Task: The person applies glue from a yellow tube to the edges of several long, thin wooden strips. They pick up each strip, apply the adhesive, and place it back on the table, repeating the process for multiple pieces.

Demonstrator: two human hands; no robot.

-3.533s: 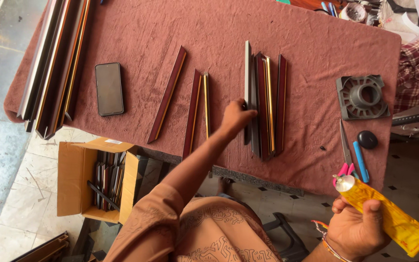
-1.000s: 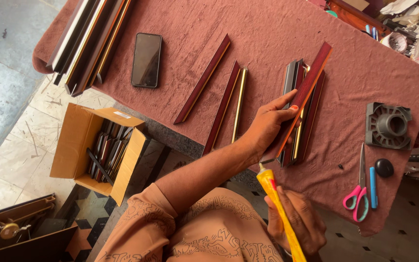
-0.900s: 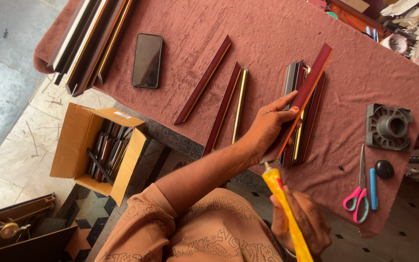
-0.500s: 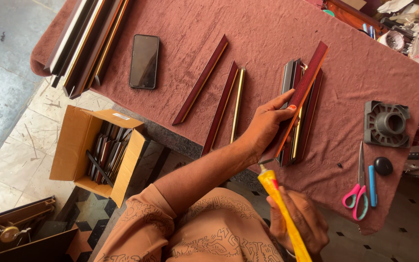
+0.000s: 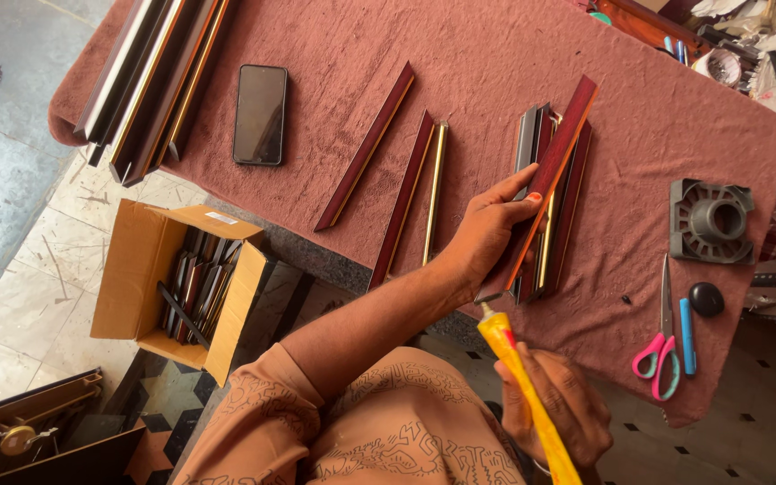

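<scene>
**frame strip lifted, glue tube at its end**

the left hand (image 5: 487,235) grips a dark red frame strip (image 5: 550,175), fingers wrapped around its lower part, holding it tilted above a pile of similar strips (image 5: 560,202) on the red-brown cloth (image 5: 496,54). the right hand (image 5: 560,409) is clenched around a yellow glue tube (image 5: 524,395), whose nozzle sits just at the strip's lower cut end. left of the pile lie two more red strips (image 5: 368,144) and a gold one (image 5: 435,190), with a black phone (image 5: 260,113) beyond them. to the right rest pink-handled scissors (image 5: 660,337), a blue pen (image 5: 686,335) and a grey plastic part (image 5: 711,220). an open cardboard box (image 5: 141,269) of offcuts stands on the floor below the table edge.
</scene>
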